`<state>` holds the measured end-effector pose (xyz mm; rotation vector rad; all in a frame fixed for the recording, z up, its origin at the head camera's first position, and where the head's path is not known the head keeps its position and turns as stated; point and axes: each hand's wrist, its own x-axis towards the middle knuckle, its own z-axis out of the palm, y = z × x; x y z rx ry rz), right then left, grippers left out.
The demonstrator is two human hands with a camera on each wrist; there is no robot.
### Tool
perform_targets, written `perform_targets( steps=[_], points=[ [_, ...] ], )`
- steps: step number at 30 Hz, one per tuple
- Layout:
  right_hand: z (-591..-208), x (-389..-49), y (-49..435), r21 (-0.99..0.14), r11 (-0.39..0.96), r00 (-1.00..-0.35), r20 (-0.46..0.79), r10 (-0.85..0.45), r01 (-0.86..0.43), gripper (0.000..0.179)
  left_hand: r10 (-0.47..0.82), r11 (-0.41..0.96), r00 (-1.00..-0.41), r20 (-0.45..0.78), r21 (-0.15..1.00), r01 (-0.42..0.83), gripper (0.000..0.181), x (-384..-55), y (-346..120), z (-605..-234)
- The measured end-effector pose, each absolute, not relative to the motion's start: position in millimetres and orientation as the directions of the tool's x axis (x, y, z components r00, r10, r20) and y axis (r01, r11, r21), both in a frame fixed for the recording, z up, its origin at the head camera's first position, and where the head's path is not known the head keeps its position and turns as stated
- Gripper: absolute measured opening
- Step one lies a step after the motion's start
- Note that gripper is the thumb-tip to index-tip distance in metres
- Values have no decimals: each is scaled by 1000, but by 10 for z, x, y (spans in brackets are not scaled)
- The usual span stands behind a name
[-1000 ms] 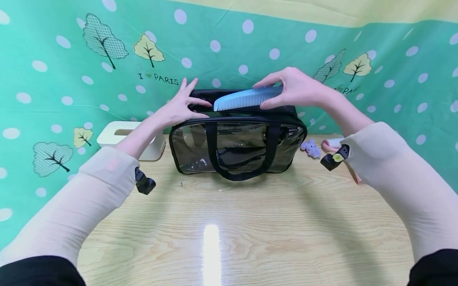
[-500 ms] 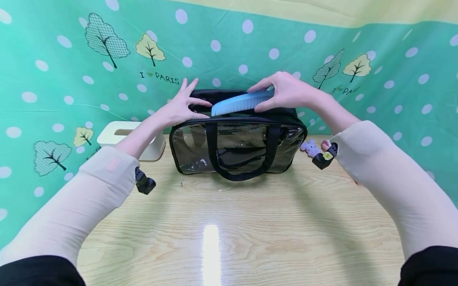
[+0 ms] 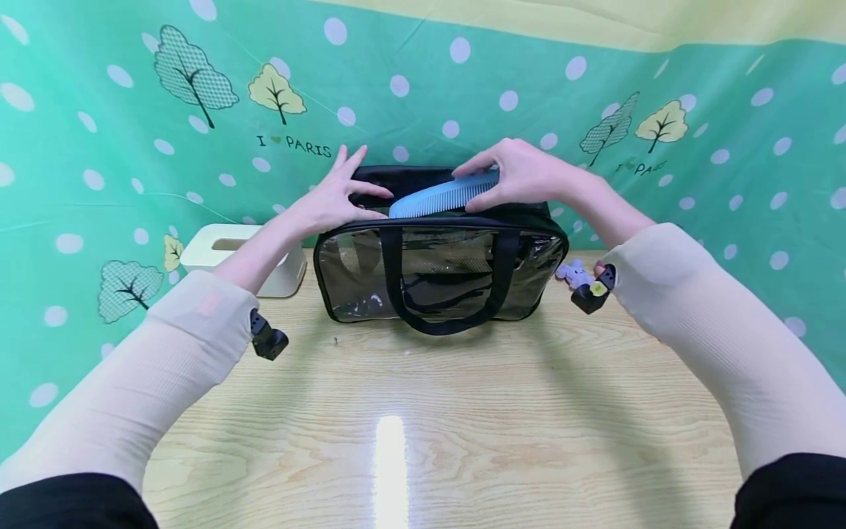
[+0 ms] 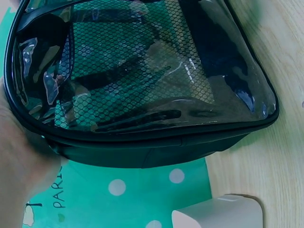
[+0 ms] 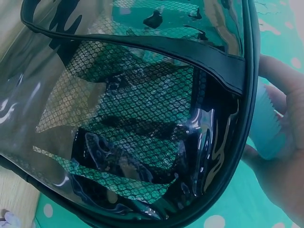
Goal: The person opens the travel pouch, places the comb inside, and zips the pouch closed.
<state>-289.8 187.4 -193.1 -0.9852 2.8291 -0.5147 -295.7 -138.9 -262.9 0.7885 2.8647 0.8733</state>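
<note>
A blue comb (image 3: 432, 200) is pinched between the thumb and fingers of my right hand (image 3: 518, 175) in the head view. It slants over the top opening of a black-trimmed see-through bag (image 3: 357, 275), its far end low at the opening. My left hand (image 3: 330, 195) lies at the opening's left end with its fingers spread, the thumb along the front rim. The right wrist view shows part of the comb (image 5: 267, 124) behind the bag's edge, with the hand (image 5: 280, 175) around it. Mesh (image 4: 123, 66) shows through the bag's clear side in the left wrist view.
A white tissue box (image 3: 280, 272) stands left of the bag. To the right, a small purple plush toy (image 3: 575, 273) sits on the wooden table (image 3: 496, 411), with a pinkish thing mostly hidden behind the right wrist camera. A green patterned cloth (image 3: 423, 95) hangs close behind the bag.
My right hand has moved left and slightly down with the comb, bringing the comb lower into the bag's opening. The left hand and the bag have stayed in place.
</note>
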Motion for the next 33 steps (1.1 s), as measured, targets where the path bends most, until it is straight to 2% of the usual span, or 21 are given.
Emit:
perform_targets(
  steps=[24,29,33],
  points=[
    [-1976,-2887,1888,-381,723,-779,-11,-627,-577,52,476,679,-871,120,580,450,51,-2869,-1408,-2642],
    [-1968,-2877,1865,-383,720,-777,-8,-629,-579,49,478,641,-865,154,612,463,54,-2822,-1434,-2655],
    [-1959,-2864,1848,-384,720,-778,-7,-628,-578,48,478,599,-852,213,630,494,47,-2791,-1472,-2679]
  ],
)
